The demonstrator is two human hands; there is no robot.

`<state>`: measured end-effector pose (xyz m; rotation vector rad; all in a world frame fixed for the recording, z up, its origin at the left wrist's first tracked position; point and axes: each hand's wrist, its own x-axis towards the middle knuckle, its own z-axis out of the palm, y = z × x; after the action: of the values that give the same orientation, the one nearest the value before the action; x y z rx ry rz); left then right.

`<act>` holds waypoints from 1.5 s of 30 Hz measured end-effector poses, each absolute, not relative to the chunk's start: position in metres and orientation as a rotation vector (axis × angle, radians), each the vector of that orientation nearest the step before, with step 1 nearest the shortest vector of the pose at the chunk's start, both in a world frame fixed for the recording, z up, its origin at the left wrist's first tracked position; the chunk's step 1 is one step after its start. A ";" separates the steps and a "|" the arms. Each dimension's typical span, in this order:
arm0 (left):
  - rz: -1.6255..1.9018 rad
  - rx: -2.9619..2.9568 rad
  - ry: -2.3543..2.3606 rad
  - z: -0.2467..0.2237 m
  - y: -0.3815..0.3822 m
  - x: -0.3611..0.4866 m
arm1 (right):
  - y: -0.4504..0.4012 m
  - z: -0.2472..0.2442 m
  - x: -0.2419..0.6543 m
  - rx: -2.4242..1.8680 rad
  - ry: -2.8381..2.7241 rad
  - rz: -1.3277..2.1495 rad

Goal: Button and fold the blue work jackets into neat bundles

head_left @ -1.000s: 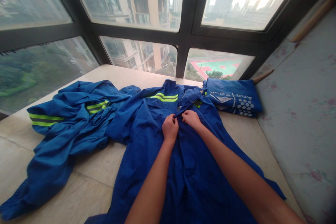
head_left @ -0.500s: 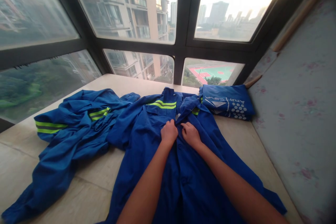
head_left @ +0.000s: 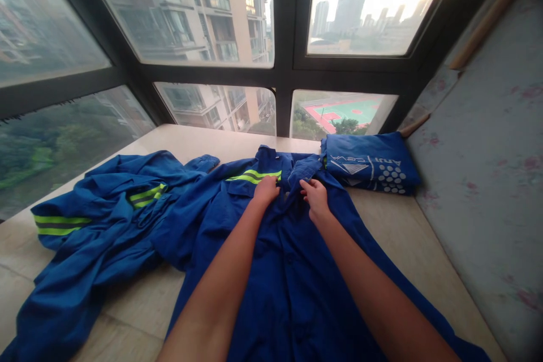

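Observation:
A blue work garment (head_left: 271,271) with yellow-green reflective stripes lies spread out in front of me, its collar toward the window. My left hand (head_left: 267,189) is closed on the front edge of the garment, beside the striped chest part. Just to the right, my right hand (head_left: 314,195) pinches the other front edge near the collar. The fabric between the two hands is folded and partly open. Both forearms cover parts of the lower garment.
A second crumpled blue garment (head_left: 110,237) with reflective stripes lies at the left. A folded blue garment (head_left: 369,163) with white print rests at the back right, by the flowered wall (head_left: 487,181). Dark window frames (head_left: 284,79) stand behind the pale ledge (head_left: 229,138).
Both hands have moved up the garment's front toward the collar and slightly farther apart. The camera view has shifted a little.

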<state>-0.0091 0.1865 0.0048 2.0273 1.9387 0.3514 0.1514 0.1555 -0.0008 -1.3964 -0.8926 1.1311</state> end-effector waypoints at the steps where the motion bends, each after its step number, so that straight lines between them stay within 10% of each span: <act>1: 0.332 2.034 1.908 0.001 0.194 -0.008 | 0.162 0.002 0.148 -1.378 -0.885 1.118; 11: 0.269 1.914 1.907 -0.012 0.218 -0.003 | 0.197 0.025 0.102 -1.674 -1.868 0.312; 45: 1.187 1.457 1.781 -0.024 0.192 -0.022 | 0.206 -0.012 0.114 -1.381 -1.856 0.493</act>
<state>-0.0225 0.1919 -0.0244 1.4568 1.7808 1.1868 0.1145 0.2057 -0.0115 -1.3812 -1.8564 0.4927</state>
